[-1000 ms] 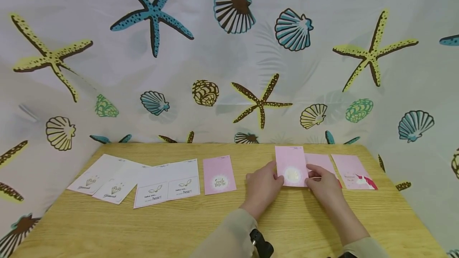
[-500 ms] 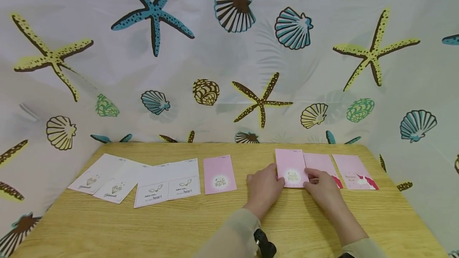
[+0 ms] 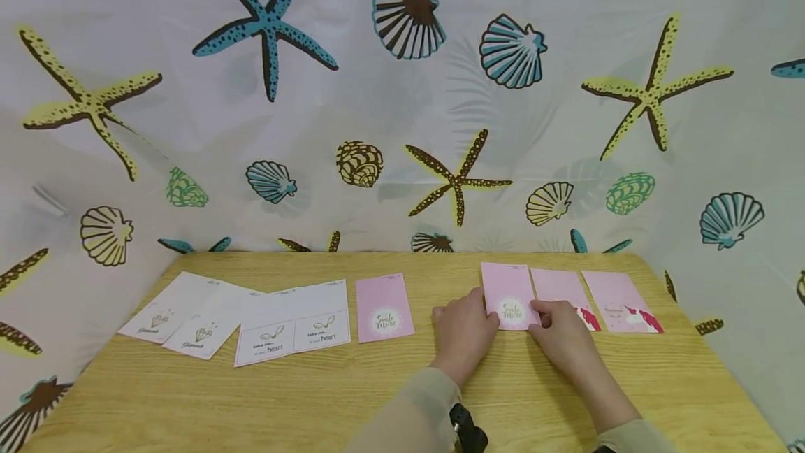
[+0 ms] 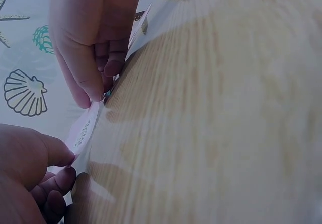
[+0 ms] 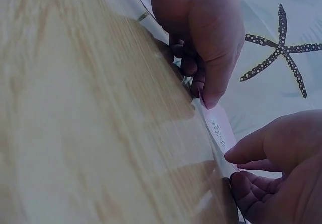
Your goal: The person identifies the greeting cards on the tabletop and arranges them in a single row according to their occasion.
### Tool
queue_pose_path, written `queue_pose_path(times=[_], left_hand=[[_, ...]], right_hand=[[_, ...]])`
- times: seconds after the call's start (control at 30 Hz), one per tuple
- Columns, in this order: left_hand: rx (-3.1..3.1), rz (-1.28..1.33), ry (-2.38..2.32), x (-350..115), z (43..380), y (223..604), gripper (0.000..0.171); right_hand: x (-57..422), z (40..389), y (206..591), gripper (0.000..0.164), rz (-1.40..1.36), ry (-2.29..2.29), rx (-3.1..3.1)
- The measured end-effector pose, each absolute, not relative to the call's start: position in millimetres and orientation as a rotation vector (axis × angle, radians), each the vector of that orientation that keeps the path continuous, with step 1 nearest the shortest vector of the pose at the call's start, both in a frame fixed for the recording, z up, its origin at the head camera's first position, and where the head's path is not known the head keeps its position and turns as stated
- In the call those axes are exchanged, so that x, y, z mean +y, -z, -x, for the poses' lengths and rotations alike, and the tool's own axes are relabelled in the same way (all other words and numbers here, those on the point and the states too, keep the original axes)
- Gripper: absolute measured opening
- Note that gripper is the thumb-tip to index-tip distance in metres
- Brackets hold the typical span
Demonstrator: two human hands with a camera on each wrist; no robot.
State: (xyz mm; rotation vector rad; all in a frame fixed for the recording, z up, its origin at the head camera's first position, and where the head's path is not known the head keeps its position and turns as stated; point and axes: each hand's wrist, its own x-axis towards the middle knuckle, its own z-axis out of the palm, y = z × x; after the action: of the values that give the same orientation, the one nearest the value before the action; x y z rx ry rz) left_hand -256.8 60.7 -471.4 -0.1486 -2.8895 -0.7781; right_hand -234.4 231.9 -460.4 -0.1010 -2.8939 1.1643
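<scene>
Both hands are on one pink card [image 3: 508, 282] lettered "Smile More", at the right of centre of the wooden table. My left hand [image 3: 464, 335] pinches its lower left edge, thumb on the face. On the opposite edge, the thumb and fingers of my right hand [image 3: 569, 338] pinch the lower right side. In the left wrist view the card [image 4: 83, 131] appears as a thin slanted strip between the hands, low over the wood. The right wrist view shows this card [image 5: 218, 126] nearly edge-on. Just right of it lies a pink unicorn card [image 3: 556, 286], partly hidden by the right hand.
Another pink unicorn card [image 3: 619, 296] lies at the far right. Left of the hands is a matching "Smile More" card [image 3: 382, 293]. Further left are two white cards with wings [image 3: 292, 320] and two overlapping white diamond cards [image 3: 201, 317]. A shell-printed cloth [image 3: 402, 103] hangs behind.
The held card has come down slightly and its glare has gone, so the lettering reads clearly. A narrow gap now shows beside the unicorn card. My right hand has shifted slightly left and down.
</scene>
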Motion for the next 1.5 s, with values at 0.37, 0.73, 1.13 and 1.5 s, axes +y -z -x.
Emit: queue_pose_path(times=[0.37, 0.73, 1.13, 1.5], left_hand=[[-2.859, 0.140, 0.759, 63.2, 256.8, 475.2, 0.023], [-2.881, 0.123, 0.629, 66.3, 256.1, 471.9, 0.022], [-2.866, 0.224, 0.607, 56.6, 255.1, 476.5, 0.045], [-2.909, 0.288, 0.487, 56.4, 257.9, 485.7, 0.042]], right_hand=[[227.7, 232.7, 463.0, 0.047, 0.054, -1.023, -2.906], [225.5, 231.7, 466.4, 0.045, 0.046, -0.959, -2.902], [227.7, 228.5, 462.2, 0.045, 0.020, -1.001, -2.897], [226.2, 225.0, 463.2, 0.039, -0.049, -0.965, -2.916]])
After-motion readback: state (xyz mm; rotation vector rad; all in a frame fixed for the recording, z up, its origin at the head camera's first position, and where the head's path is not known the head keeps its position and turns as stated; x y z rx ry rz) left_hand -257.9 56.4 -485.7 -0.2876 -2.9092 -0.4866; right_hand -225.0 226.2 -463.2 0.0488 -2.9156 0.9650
